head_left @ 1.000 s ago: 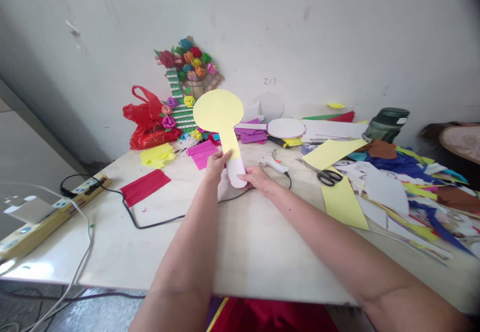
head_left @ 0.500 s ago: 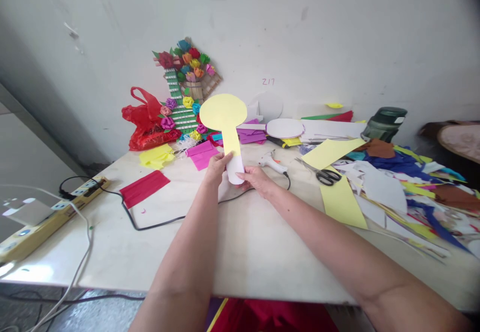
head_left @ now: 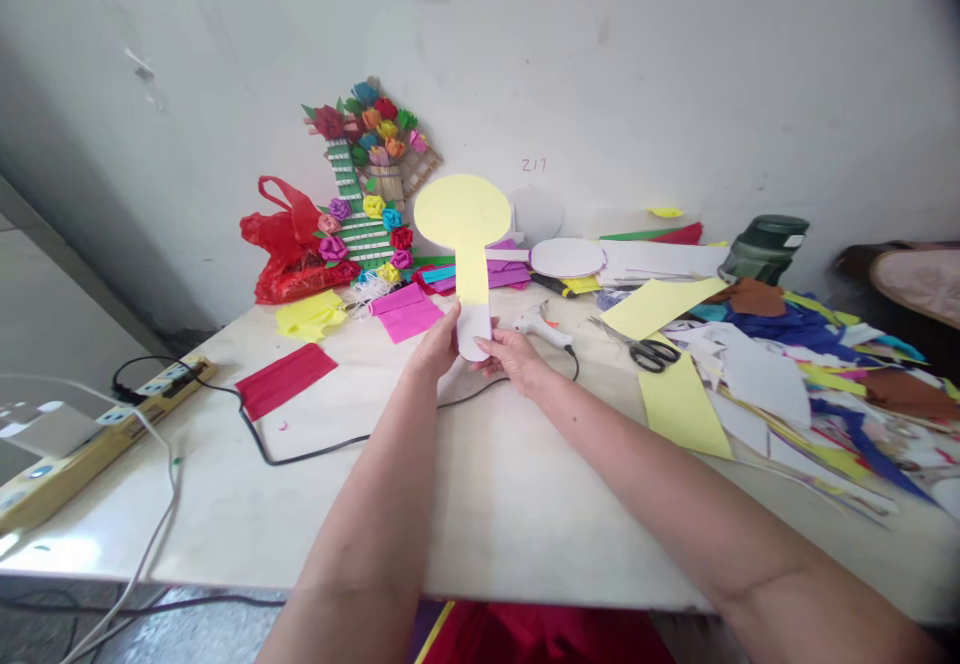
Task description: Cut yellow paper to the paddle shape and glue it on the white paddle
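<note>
A paddle-shaped cutout (head_left: 462, 212) stands upright over the middle of the table, its round head and upper handle pale yellow, the lower end of the handle white. My left hand (head_left: 437, 342) is closed on the left edge of the handle. On the other side, my right hand (head_left: 513, 356) pinches the white bottom end between thumb and fingers. Behind my right hand lies a white glue gun (head_left: 544, 325) with a black cord.
Black-handled scissors (head_left: 652, 354) rest on yellow paper (head_left: 682, 409), beside a heap of scraps (head_left: 772, 374). Red paper (head_left: 286, 380) and a power strip (head_left: 112, 439) are at left. Paper flowers (head_left: 375, 209), a red bag (head_left: 289, 249) and a green bottle (head_left: 765, 249) stand behind.
The cutout has moved slightly right and up and now stands straighter. My left hand has shifted its hold, its thumb now along the handle's left edge.
</note>
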The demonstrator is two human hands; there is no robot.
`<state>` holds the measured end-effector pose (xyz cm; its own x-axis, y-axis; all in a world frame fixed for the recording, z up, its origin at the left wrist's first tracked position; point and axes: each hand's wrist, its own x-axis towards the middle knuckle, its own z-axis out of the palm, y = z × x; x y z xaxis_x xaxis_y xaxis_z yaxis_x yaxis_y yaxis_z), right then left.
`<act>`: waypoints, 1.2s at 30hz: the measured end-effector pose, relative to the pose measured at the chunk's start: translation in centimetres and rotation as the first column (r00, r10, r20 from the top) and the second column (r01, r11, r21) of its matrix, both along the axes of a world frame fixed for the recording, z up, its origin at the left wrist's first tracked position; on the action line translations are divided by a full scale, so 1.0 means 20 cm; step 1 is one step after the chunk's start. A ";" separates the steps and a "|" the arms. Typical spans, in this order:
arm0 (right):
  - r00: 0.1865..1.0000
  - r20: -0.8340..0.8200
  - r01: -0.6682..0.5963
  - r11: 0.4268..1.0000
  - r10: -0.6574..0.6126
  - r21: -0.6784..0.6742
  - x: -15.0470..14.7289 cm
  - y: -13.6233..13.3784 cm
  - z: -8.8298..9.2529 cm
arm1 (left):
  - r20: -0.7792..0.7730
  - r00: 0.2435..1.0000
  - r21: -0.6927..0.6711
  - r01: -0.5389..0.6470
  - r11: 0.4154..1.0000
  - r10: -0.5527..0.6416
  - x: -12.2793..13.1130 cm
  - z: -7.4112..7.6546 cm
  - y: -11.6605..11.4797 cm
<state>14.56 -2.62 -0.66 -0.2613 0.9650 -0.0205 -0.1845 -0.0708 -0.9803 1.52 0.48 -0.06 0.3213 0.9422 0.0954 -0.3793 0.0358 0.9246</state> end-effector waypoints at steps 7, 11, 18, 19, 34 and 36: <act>0.998 -0.056 -0.016 0.999 0.014 -0.032 0.00 0.00 0.01 | -0.038 0.999 -0.045 -0.032 0.998 0.031 0.06 0.01 -0.01; 0.996 -0.040 -0.081 0.996 0.080 -0.029 0.00 -0.01 0.00 | 0.041 0.996 -0.004 -0.081 0.997 0.081 0.06 0.00 0.00; 0.998 0.005 -0.058 0.998 0.058 0.000 0.00 -0.02 0.00 | 0.186 0.982 0.005 -0.036 0.999 0.034 0.06 0.01 0.00; 0.998 0.009 -0.069 0.998 0.069 0.004 0.00 -0.02 0.00 | 0.198 0.980 -0.006 -0.036 0.999 0.037 0.06 0.02 0.00; 0.966 0.019 -0.256 0.967 0.256 -0.007 0.03 -0.02 0.00 | 0.337 0.930 -0.098 -0.121 0.988 0.148 -0.01 0.07 -0.03; 0.969 0.013 -0.247 0.969 0.247 -0.005 0.02 -0.03 0.00 | 0.349 0.926 -0.094 -0.115 0.989 0.141 -0.01 0.07 -0.02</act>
<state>14.97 -3.12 -0.64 -0.4910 0.8707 -0.0286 -0.1476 -0.1155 -0.9823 1.31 0.06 1.25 0.1555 0.9814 0.1124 -0.6872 0.0257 0.7260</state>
